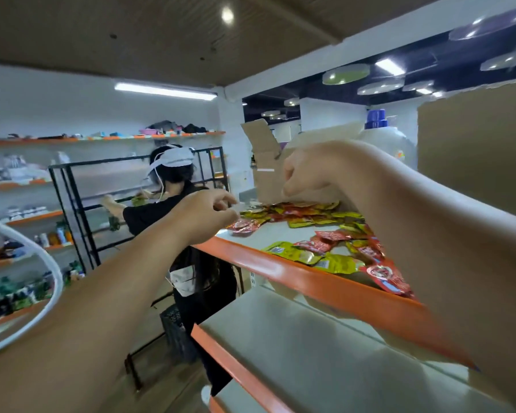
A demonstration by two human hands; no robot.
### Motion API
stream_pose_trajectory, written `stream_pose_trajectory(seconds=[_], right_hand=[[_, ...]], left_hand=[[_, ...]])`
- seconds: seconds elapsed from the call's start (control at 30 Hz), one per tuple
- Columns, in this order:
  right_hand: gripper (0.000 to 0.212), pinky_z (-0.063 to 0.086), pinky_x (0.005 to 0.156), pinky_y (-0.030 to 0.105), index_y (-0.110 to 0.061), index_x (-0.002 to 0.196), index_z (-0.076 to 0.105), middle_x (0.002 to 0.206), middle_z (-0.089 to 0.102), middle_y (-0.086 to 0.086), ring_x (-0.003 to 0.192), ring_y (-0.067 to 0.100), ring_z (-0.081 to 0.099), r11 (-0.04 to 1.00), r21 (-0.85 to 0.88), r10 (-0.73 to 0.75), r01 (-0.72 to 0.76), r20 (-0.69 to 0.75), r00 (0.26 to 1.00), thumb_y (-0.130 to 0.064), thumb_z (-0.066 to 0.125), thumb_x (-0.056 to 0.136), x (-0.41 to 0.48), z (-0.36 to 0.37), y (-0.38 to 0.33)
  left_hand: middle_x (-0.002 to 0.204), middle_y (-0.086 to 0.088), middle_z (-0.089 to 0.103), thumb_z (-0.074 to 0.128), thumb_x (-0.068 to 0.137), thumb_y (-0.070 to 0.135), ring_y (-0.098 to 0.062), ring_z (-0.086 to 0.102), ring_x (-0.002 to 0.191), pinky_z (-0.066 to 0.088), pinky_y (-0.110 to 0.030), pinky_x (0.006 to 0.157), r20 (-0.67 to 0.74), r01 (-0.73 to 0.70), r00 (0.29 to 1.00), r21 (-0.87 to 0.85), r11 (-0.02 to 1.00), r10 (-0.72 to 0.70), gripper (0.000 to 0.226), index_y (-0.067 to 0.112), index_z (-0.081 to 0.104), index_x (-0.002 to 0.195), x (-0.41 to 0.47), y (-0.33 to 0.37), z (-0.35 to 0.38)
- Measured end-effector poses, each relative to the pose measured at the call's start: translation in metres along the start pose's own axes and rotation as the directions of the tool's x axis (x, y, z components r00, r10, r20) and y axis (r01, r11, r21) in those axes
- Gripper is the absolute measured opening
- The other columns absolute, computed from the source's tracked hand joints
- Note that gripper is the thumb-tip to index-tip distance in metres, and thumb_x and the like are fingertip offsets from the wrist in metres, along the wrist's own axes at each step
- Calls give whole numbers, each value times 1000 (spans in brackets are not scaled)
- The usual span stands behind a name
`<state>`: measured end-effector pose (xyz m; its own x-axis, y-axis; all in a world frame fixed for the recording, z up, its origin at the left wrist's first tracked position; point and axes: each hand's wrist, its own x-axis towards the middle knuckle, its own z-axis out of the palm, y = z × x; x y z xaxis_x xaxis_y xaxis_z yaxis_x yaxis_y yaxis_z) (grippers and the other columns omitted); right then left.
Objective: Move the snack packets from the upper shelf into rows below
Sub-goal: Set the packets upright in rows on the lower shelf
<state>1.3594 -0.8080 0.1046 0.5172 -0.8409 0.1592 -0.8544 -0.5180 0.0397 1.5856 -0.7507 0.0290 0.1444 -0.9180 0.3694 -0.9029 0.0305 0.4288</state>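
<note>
Packets (307, 217), red and yellow, lie scattered loose on upper shelf (280, 271), some near its orange front edge. Lower shelf (310, 338) sits beneath. Left hand (209, 216) at pile's left end, fingers curled toward thumb; cannot tell whether it pinches anything. Right hand (307, 174) hovers above pile, clenched, nothing visible in it. Open box (265, 162) stands behind packets. Second person (173, 210) works at black rack (72, 198) beyond.
</note>
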Motion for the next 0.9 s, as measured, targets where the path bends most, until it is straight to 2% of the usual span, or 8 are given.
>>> stream_pose_trajectory(seconds=[0.1, 0.23, 0.37, 0.47, 0.57, 0.73, 0.83, 0.9], right_hand=[[39, 42, 67, 29, -19, 134, 58, 133, 58, 6, 117, 26, 59, 995, -99, -25, 31, 56, 998, -41, 48, 104, 26, 8, -10], [36, 38, 65, 30, -17, 134, 57, 131, 58, 4, 105, 22, 55, 996, -85, -12, 20, 91, 996, -38, 51, 104, 61, 22, -24], [28, 35, 54, 23, -14, 124, 55, 100, 57, 3, 78, 15, 53, 996, -82, 46, -35, 132, 990, -36, 52, 105, 103, 39, -47], [43, 45, 41, 22, -8, 126, 57, 105, 60, 6, 74, 19, 65, 986, -36, 167, -163, 236, 957, -42, 59, 100, 143, 58, -67], [43, 45, 34, 20, -9, 115, 56, 98, 62, 5, 56, 13, 64, 966, -14, 248, -258, 319, 915, -47, 64, 97, 177, 74, -86], [67, 47, 54, 27, -12, 128, 62, 111, 60, 5, 70, 16, 58, 932, -153, 362, -328, 382, 850, -64, 69, 86, 211, 92, -116], [61, 57, 59, 31, -10, 111, 66, 98, 67, 6, 79, 22, 67, 923, -165, 386, -349, 380, 841, -63, 73, 82, 218, 105, -115], [46, 62, 63, 35, -12, 107, 68, 97, 69, 6, 83, 24, 70, 922, -183, 386, -341, 376, 842, -51, 75, 84, 217, 107, -110]], left_hand=[[111, 14, 64, 63, 94, 34, -6, 62, 105, 46, -28, 79, 53, -10, 999, -14, 1000, 11, 29, 38, 65, 122, 30, -24, 8], [127, 8, 63, 60, 98, 33, -10, 61, 108, 48, -25, 76, 209, -18, 978, 49, 999, 7, 39, 34, 61, 137, 74, -59, 20], [150, -1, 54, 53, 103, 28, -18, 60, 113, 49, -32, 98, 371, -72, 928, 114, 991, 25, 47, 30, 52, 150, 124, -86, 35], [148, 3, 56, 47, 105, 21, -17, 55, 126, 40, -27, 103, 461, -218, 880, 175, 960, 116, 40, 26, 61, 142, 158, -105, 46], [132, 10, 67, 54, 102, 28, -8, 58, 114, 43, -26, 102, 500, -344, 831, 115, 932, 245, 26, 32, 73, 120, 195, -130, 52], [95, 11, 72, 69, 92, 53, -9, 65, 95, 53, -39, 91, 535, -416, 764, -18, 909, 360, 20, 34, 73, 86, 240, -158, 55], [80, 8, 69, 73, 88, 57, -11, 63, 80, 46, -31, 68, 484, -451, 767, -60, 890, 421, 33, 27, 68, 78, 243, -165, 70], [82, 10, 70, 74, 78, 67, -10, 64, 80, 50, -31, 69, 388, -470, 792, -103, 877, 471, 40, 28, 68, 84, 239, -172, 81]])
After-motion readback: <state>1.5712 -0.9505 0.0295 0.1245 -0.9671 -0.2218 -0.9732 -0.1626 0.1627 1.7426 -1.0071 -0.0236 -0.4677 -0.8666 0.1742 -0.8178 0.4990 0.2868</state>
